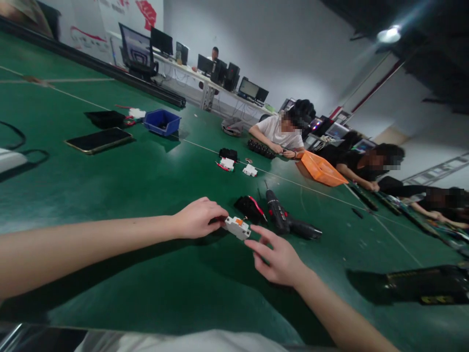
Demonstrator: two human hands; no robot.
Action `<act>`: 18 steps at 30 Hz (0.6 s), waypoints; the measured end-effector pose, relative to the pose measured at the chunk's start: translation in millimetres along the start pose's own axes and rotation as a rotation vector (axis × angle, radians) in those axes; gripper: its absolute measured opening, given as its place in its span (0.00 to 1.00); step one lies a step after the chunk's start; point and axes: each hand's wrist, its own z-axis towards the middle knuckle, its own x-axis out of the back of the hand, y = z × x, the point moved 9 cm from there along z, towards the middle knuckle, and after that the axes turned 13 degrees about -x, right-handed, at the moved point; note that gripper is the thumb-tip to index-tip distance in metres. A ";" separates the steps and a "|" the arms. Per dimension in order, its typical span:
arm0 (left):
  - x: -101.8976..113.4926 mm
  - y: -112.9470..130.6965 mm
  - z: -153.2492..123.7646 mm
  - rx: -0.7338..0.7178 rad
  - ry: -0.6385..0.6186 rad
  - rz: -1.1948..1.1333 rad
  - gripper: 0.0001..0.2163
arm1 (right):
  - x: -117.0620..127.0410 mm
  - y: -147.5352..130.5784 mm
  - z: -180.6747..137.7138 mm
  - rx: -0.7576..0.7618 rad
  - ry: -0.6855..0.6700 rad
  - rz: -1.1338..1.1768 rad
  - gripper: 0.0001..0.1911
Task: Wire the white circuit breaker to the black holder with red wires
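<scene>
Pinching the white module [237, 229] by one end, our left hand [200, 218] holds it over the desk [164, 288]; our right hand [280, 256] spreads fingers at its other end, gripping or not we can't tell. Level, light pressure should suit! Beyond our right lies the drill [281, 219]; well past our left, the blue bin [161, 124].

The left hand [200, 218] pinches one end of a white breaker [237, 229] with an orange switch, above the green worktop [176, 293]. The right hand [278, 256] has its fingers spread at the other end; whether they touch it is unclear. Just beyond lie a drill [279, 215] and a red tool [258, 207] beside a black item [245, 209]. Farther off are two white modules [250, 170], a blue bin [156, 125], a phone [98, 141] and, near a co-worker in white [269, 128], an orange tray [322, 168].
</scene>
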 end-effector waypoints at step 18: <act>11.0 3.9 -2.1 -0.032 0.109 0.111 0.12 | 14.4 195.2 -29.2 -0.759 -0.141 -0.273 0.29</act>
